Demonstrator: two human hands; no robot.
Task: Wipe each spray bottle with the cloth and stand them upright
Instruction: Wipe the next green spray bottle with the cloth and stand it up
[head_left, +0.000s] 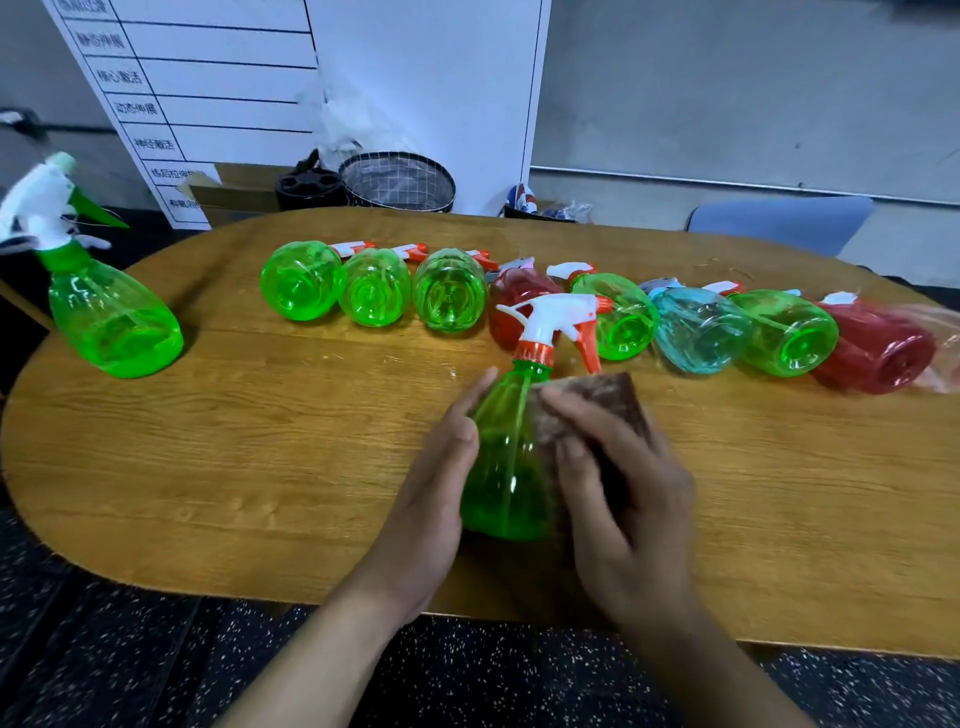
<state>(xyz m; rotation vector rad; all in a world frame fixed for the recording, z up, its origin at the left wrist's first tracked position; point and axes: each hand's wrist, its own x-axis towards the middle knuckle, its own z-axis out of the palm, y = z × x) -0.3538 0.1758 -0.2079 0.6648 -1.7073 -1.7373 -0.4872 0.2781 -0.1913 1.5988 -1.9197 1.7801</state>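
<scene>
A green spray bottle (506, 467) with a white and orange trigger head stands upright near the table's front edge. My left hand (434, 488) grips its left side. My right hand (623, 493) presses a brown cloth (608, 400) against its right side. Another green spray bottle (111, 317) with a white and green head stands upright at the far left. Behind, several bottles lie on their sides in a row: green ones (301, 280), a red one (519, 296), a light blue one (698, 330) and a second red one (878, 348) at the right end.
The oval wooden table (260, 441) has bare surface left of my hands. Behind it lean a white board with a printed chart (208, 78), a mesh basket (397, 182) and a black holder (309, 187). A blue chair (779, 221) stands at the back right.
</scene>
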